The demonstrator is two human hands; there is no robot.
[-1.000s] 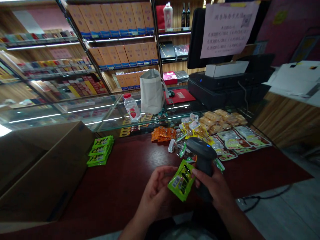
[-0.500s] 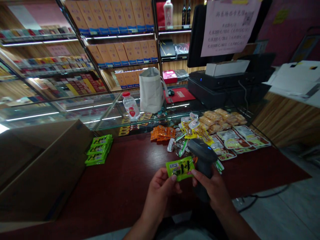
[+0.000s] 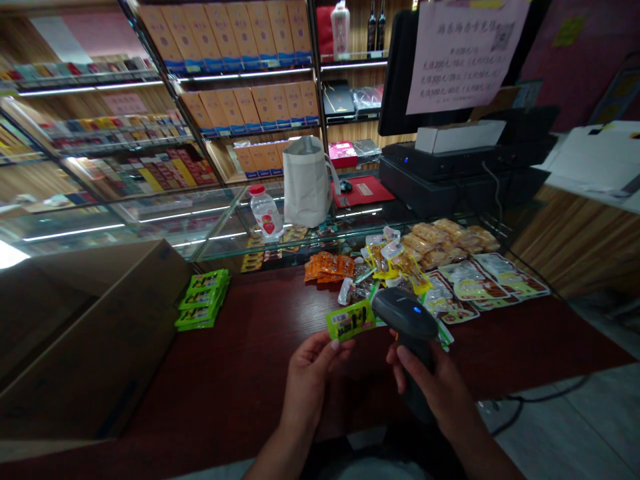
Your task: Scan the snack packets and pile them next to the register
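My left hand [image 3: 311,373] pinches a green snack packet [image 3: 352,321] by its lower edge, its printed face turned up toward me. Wrapped round the handle of a dark barcode scanner [image 3: 406,313] is my right hand [image 3: 425,373]. The scanner's head points left, close to the packet's right end, and a blue light glows on its top. Behind the scanner lie clear and yellow snack packets [image 3: 395,263] and a pile of orange packets [image 3: 330,267]. A stack of matching green packets [image 3: 203,300] lies on the left of the dark red table [image 3: 240,373].
An open cardboard box [image 3: 95,333] stands at the left. Bread packs [image 3: 445,240] and flat sealed pouches [image 3: 475,279] lie at the right. Behind are a bottle [image 3: 266,215], a white bag [image 3: 306,183], a glass counter and a monitor [image 3: 395,80]. A cable [image 3: 545,397] hangs at the right.
My right fingers have let go of the green packet's right end. The packet, in my left hand, has moved left and up, apart from my right hand, which keeps the scanner.
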